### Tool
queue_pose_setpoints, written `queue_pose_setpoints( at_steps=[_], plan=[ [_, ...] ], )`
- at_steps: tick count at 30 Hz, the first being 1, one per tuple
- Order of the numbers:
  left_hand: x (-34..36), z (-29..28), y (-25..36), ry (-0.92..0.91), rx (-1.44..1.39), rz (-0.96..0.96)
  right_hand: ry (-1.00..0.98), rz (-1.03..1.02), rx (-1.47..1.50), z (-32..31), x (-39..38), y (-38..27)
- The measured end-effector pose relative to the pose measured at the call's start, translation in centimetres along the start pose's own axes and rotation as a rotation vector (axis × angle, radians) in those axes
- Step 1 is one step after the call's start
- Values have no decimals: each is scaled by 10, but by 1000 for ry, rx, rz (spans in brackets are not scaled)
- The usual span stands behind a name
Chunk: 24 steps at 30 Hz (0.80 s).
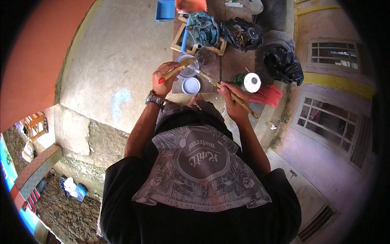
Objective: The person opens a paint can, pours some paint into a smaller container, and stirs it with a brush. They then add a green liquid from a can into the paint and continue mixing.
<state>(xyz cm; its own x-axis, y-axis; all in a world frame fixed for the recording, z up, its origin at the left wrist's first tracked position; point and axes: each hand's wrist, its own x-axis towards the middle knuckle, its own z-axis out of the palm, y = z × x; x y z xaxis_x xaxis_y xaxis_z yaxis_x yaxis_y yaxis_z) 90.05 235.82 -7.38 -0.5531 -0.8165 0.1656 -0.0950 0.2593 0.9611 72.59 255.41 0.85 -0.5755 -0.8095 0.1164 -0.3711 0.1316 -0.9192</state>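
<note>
My left hand (163, 77) is closed around a yellowish paintbrush (174, 71) with a red handle end. Its broad end lies over an open paint can (187, 74) with pale grey paint on it. Gripped in my right hand (235, 99) is a long wooden stick (209, 78), slanting down to the right. The stick's whitish tip meets or nearly meets the brush above the can; I cannot tell whether they touch. Just in front of me sits a round pale grey lid (191, 86). A clear plastic container (206, 57) stands beside the can.
Right of my right hand are a green can with a white top (252, 82) and a red cloth (266, 96). Farther back lie wooden frames (177, 41), a teal cloth (204, 29) and black plastic bags (283, 65). A blue tray (165, 10) is at the far edge.
</note>
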Motion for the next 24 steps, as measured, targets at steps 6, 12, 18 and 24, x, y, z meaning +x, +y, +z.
queue_pose_setpoints(
  at_steps=[6,12,18,24],
  plan=[
    [-1,1,2,46,-33,-50,-69,-1,-60,-2,-1,8],
    [-5,-1,1,130,-83,-226,-65,-3,-55,-1,0,9],
    [-14,-7,-20,220,-1,-179,-65,-56,-82,0,1,9],
    [-25,-11,-24,348,-159,-297,-54,-118,-106,12,7,3]
  ],
)
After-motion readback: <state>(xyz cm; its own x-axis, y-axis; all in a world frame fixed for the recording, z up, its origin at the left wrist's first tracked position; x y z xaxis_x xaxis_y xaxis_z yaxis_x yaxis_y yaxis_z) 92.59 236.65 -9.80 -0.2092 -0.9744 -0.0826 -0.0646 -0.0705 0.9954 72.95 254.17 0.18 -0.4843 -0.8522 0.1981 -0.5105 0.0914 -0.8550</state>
